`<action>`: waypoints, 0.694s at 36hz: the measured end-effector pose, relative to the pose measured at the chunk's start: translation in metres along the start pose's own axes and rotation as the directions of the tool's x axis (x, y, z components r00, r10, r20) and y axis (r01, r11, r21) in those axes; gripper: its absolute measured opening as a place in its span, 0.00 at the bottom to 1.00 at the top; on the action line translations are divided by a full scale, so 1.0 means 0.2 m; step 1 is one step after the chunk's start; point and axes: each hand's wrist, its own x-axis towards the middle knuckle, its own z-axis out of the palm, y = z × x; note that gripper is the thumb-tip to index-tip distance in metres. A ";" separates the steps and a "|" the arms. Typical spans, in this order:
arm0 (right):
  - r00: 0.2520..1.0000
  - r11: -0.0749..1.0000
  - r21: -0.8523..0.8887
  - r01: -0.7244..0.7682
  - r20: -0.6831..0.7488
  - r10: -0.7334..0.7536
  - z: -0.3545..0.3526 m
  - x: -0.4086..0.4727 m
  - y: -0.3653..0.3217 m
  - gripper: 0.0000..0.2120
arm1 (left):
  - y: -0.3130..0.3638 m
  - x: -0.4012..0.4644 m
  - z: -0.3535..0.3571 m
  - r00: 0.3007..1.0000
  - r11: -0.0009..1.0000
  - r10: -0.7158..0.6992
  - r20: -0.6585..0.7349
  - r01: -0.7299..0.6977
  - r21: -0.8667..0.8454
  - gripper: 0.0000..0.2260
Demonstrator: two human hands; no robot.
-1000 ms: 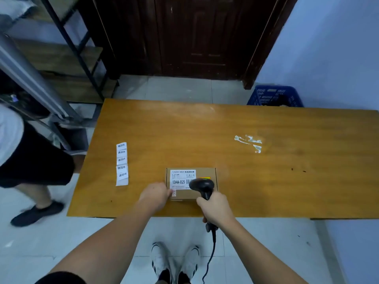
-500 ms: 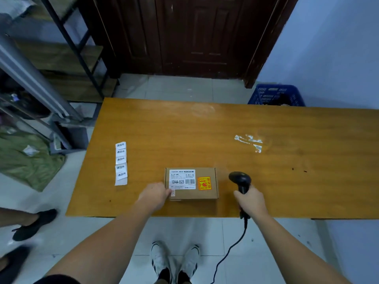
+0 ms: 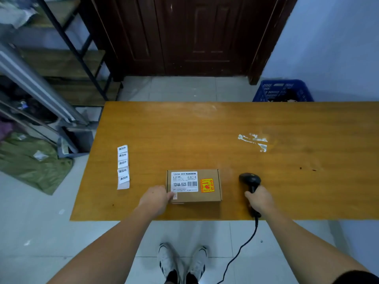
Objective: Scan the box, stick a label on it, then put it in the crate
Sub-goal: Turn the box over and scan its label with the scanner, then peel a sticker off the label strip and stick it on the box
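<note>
The cardboard box (image 3: pixel 194 185) lay flat near the front edge of the wooden worktop (image 3: pixel 225 128). The left hand (image 3: pixel 155 198) rested its grip against the box's left end, thumb on top. The right hand (image 3: pixel 260 199) had its grip wrapped around the black scanner (image 3: pixel 250 179), just right of the box. A strip of labels (image 3: pixel 123 166) lay to the left; the blue crate (image 3: pixel 283 90) stood on the floor beyond.
</note>
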 end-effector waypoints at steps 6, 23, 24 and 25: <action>0.999 0.996 0.070 -0.046 -0.012 0.047 -0.09 -0.04 -0.04 0.31 | 0.00 -0.04 -0.02 0.998 0.998 0.029 -0.061 -0.025 0.066 0.21; 0.745 0.554 -0.508 0.660 0.342 -0.573 -0.14 -0.49 -0.99 0.32 | -0.34 -0.25 -0.50 0.979 0.984 0.118 -0.166 -0.094 0.149 0.21; 0.714 0.520 -0.498 0.694 0.381 -0.588 -0.08 -0.53 -1.05 0.32 | -0.39 -0.26 -0.52 0.980 0.984 0.121 -0.155 -0.098 0.150 0.21; 0.687 0.491 -0.489 0.721 0.412 -0.599 -0.02 -0.57 -1.11 0.31 | -0.44 -0.27 -0.54 0.982 0.983 0.120 -0.142 -0.098 0.154 0.22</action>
